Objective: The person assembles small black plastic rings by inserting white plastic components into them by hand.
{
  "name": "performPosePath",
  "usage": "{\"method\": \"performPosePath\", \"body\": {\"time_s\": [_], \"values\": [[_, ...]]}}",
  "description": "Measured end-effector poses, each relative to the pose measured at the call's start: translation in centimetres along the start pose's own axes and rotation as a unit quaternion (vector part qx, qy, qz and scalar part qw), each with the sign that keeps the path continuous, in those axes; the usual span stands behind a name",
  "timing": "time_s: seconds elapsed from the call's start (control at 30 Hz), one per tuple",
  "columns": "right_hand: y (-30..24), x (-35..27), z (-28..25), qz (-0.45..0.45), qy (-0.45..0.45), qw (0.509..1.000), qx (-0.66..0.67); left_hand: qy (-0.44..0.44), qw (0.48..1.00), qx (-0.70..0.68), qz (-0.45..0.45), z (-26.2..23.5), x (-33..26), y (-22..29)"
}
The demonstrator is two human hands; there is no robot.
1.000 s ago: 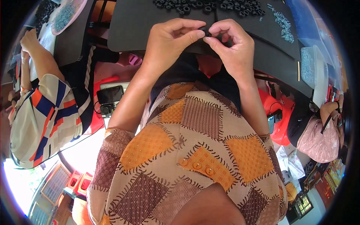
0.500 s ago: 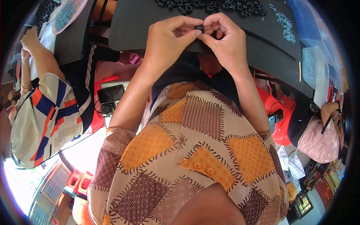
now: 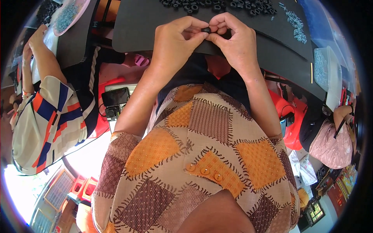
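Observation:
My left hand (image 3: 176, 40) and my right hand (image 3: 233, 42) meet at the near edge of a black work table (image 3: 140, 27). Between their fingertips they pinch one small black ring-shaped part (image 3: 206, 30). Both thumbs and forefingers press on it, so most of the part is hidden. A heap of similar black ring parts (image 3: 217, 5) lies on the table just beyond my hands.
Small grey-blue pieces (image 3: 294, 24) are scattered at the table's right, near a clear tub (image 3: 325, 73). A person in a striped top (image 3: 46, 112) sits at my left, reaching to a pink tray (image 3: 70, 13). Another person in pink (image 3: 334, 136) sits at my right.
Both hands have shifted slightly up and away along the table edge, still pinching the small black part together. The fingers have closed tighter around it.

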State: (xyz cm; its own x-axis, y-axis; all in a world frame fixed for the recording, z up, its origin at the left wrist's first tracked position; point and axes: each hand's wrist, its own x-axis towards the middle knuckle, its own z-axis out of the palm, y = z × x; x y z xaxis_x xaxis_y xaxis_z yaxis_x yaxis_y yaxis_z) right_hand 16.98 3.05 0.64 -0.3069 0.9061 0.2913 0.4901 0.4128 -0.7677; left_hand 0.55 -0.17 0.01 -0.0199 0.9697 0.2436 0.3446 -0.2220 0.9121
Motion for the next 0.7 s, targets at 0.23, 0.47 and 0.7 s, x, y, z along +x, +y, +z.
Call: {"method": "performPosePath", "body": {"time_s": [0.23,0.47,0.7], "values": [[-0.2,0.0,-1.0,0.061,-0.046,0.996,0.054,-0.007,1.000,0.026,0.017,0.3,0.0,-0.2],[-0.9,0.3,-2.2,0.044,-0.081,0.994,0.050,-0.011,0.998,0.046,0.046,0.5,0.0,-0.2],[-0.8,0.3,-1.9,0.050,-0.059,0.996,0.052,0.001,0.998,0.033,0.059,0.7,0.0,0.4]]}}
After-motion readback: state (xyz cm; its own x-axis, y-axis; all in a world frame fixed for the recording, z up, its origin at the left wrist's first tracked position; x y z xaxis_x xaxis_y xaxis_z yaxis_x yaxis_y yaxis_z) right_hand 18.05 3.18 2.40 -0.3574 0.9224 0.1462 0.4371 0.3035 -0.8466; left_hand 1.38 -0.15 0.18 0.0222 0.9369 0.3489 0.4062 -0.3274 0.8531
